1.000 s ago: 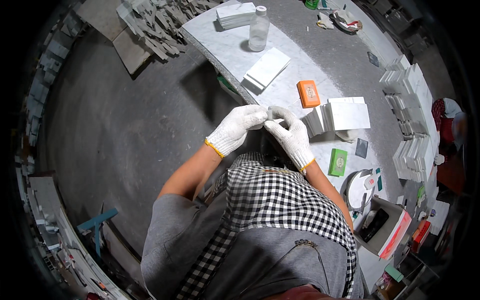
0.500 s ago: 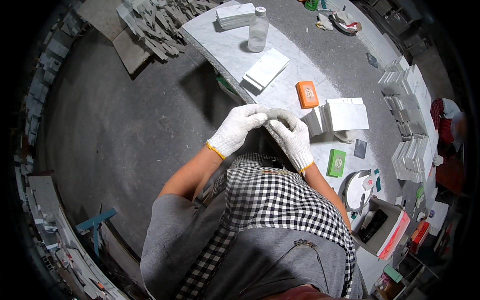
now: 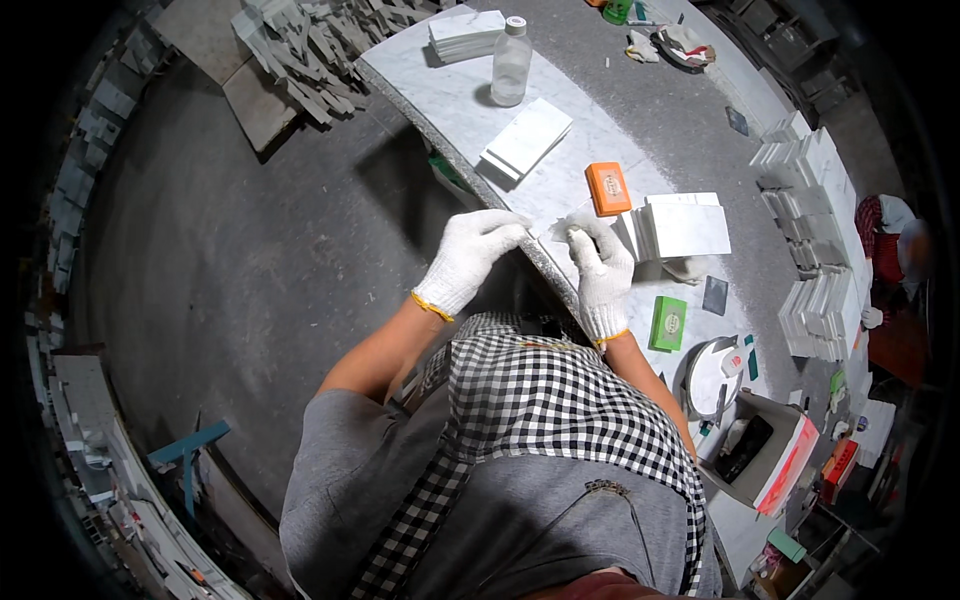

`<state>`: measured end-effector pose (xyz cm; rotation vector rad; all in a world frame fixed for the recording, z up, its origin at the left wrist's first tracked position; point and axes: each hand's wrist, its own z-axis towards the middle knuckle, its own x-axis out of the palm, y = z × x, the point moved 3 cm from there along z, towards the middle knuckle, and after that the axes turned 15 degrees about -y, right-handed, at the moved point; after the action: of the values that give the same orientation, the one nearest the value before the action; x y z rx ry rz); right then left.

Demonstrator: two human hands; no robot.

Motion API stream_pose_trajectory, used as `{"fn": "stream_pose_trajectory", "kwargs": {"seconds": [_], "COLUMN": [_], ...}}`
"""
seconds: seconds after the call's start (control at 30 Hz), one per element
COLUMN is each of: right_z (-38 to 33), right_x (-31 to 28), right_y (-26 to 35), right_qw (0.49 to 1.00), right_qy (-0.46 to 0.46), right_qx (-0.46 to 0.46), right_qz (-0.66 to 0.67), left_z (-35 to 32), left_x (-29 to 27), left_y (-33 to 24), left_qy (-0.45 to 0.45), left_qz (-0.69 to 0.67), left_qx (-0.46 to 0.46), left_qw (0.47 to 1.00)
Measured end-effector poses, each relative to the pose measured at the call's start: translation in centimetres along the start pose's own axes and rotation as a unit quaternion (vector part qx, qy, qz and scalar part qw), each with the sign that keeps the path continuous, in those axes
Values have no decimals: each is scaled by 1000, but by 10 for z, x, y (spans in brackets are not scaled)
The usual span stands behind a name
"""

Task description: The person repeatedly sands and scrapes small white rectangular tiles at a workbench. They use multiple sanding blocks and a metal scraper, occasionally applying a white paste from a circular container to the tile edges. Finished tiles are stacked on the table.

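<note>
My left hand (image 3: 468,258), in a white knit glove with a yellow cuff, is at the edge of the marble-topped table (image 3: 610,120). Its fingers stretch toward the right and nothing shows in them. My right hand (image 3: 603,268), gloved alike, is over the table with thumb and fingers pinched on a thin pale grey sheet (image 3: 562,228), partly hidden by the fingers. Just beyond the right hand lies an orange box (image 3: 607,189). Beside it, a row of white marble tiles (image 3: 690,230) leans together. Farther off lie a few stacked tiles (image 3: 527,138).
A clear bottle (image 3: 511,65) stands near another tile stack (image 3: 467,37). To the right are a green box (image 3: 668,323), a dark square piece (image 3: 715,295), a round white dish (image 3: 713,377) and an open carton (image 3: 757,450). Another person (image 3: 895,245) is at far right.
My hands have moved apart. The right hand has shifted away from the left, over the table, with the pale sheet in its fingers; the left has stayed near the table edge.
</note>
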<state>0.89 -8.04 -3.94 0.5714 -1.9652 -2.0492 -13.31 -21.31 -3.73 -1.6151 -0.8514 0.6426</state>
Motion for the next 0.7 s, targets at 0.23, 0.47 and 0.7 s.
{"fn": "stream_pose_trajectory", "kwargs": {"seconds": [0.23,0.47,0.7], "right_z": [-2,-3,-14], "right_x": [-2,0,13], "right_y": [1,-5,-5], "right_qw": [994,994,965], "right_qy": [11,64,175], "right_qx": [95,88,-27], "right_qz": [56,-8,-193], "left_z": [7,3,4], "left_x": [-1,-4,-14], "left_y": [18,10,-33], "left_qy": [12,-50,-48], "left_qz": [-55,10,259], "left_qx": [-42,29,353], "left_qw": [998,998,898]}}
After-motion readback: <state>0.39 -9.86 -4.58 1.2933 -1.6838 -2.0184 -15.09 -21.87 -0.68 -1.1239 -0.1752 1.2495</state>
